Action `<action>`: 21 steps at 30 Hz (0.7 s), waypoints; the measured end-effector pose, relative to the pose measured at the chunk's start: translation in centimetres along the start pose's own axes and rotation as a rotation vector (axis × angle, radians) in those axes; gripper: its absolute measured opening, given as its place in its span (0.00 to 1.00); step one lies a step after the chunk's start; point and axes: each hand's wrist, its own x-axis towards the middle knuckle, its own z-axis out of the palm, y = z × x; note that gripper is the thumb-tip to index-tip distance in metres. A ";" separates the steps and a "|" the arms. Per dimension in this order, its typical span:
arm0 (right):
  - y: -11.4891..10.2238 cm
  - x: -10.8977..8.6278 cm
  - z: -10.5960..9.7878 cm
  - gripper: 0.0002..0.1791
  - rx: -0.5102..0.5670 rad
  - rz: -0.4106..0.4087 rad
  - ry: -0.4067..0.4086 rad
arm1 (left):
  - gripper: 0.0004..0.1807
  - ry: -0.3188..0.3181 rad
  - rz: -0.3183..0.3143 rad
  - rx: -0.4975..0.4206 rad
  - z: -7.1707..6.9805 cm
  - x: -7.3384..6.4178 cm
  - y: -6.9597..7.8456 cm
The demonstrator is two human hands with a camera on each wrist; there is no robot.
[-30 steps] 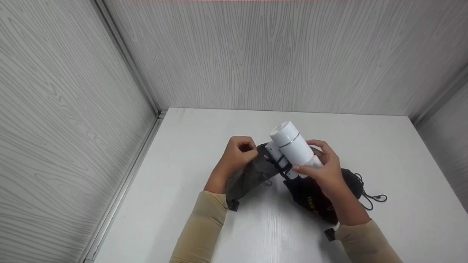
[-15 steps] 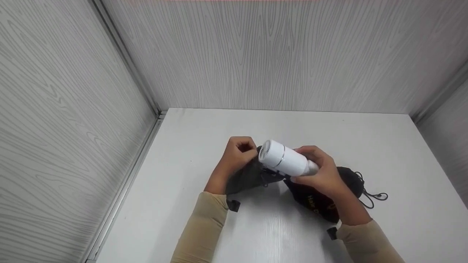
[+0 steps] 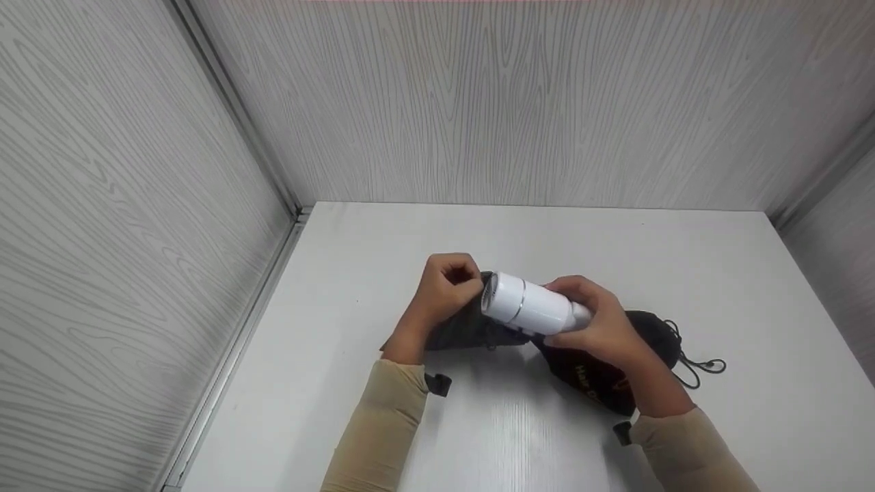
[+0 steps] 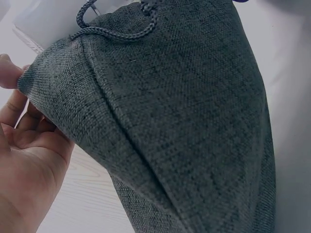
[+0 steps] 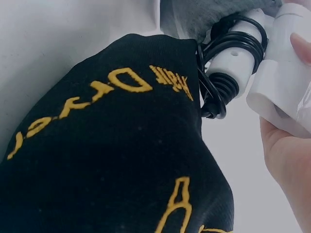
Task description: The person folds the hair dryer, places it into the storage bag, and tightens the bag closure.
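Note:
A white hair dryer (image 3: 536, 307) with a folded handle is gripped by my right hand (image 3: 605, 324) around its nozzle end. Its vented end points left, close to my left hand. Black cord (image 5: 240, 43) is wound around the handle in the right wrist view. My left hand (image 3: 444, 294) pinches the mouth edge of a grey cloth drawstring bag (image 4: 175, 111) between thumb and fingers. In the left wrist view, part of a white object (image 4: 53, 22) shows at the bag's mouth. The cuff hides part of the bag in the head view.
A black pouch (image 5: 107, 141) with yellow "Hair Dryer" lettering lies under my right forearm, its drawstring (image 3: 704, 367) trailing right on the white table (image 3: 328, 410). Wood-grain panels (image 3: 492, 102) rise behind and at both sides.
The hair dryer has tipped down and left, its vented end now beside the left hand. The grey bag's lower end has swung left. My left hand has kept its pinch in nearly the same spot.

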 end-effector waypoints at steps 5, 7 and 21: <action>-0.1 0.2 0.0 0.42 -0.021 0.020 -0.013 | 0.07 0.005 0.010 -0.005 0.2 -0.1 -0.1; -0.1 0.3 0.0 0.42 -0.052 0.024 -0.017 | 0.07 0.005 0.017 -0.012 0.3 -0.1 0.0; -0.7 0.6 0.5 0.40 -0.067 0.100 -0.026 | 0.06 -0.042 0.027 0.004 0.7 -0.2 0.4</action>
